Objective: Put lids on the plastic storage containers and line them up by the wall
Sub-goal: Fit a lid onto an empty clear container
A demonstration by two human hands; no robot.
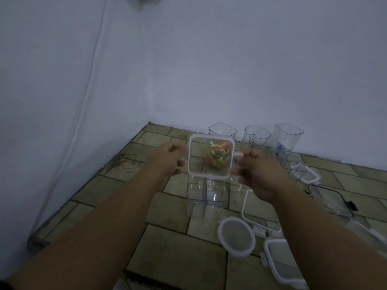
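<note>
Both hands clasped a square lidded container [210, 159] off the floor: the left hand [167, 159] pinched its left latch, the right hand [254, 169] its right. Beyond the grip, three open containers [257, 136] stood against the wall [251, 70].

The held container [207, 181] is clear plastic, its square lid [211, 156] clear with a white rim, and something orange, green and pale shows through it. The floor [173, 248] is olive-tan tile with dark joints; the wall [230, 70] is plain pale blue-grey. The round lid [236, 237] has a white rim.
</note>
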